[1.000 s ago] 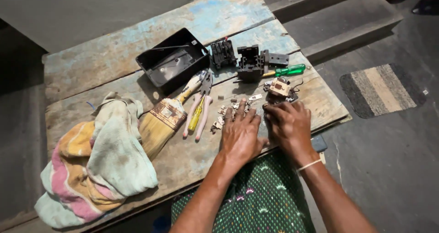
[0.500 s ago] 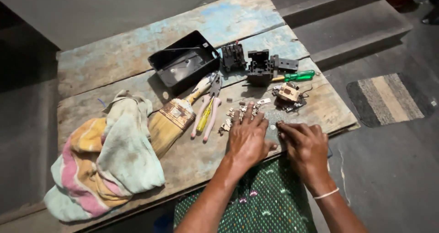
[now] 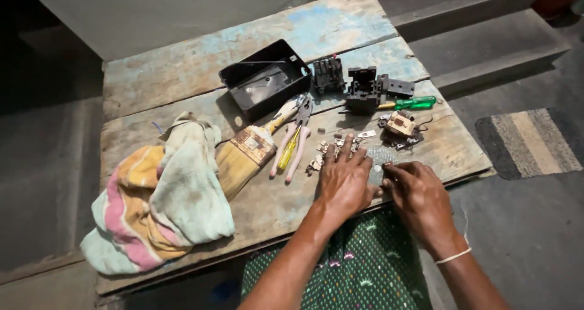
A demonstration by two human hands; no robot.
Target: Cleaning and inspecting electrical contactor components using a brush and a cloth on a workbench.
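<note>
A worn wooden surface (image 3: 182,73) with flaking blue paint carries a crumpled cloth (image 3: 161,197) in pink, yellow and pale green at its left end. Just beside the cloth lies a wide paintbrush (image 3: 246,155), and next to that a pair of pliers (image 3: 293,143) with pale pink handles. Behind them sits an open black box (image 3: 264,85). A green-handled screwdriver (image 3: 413,103) lies near the far right edge. On the floor to the right is a striped mat (image 3: 529,141).

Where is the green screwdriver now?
In the head view, the green screwdriver lies at the table's far right, between the black plastic part and the small beige part.
</note>
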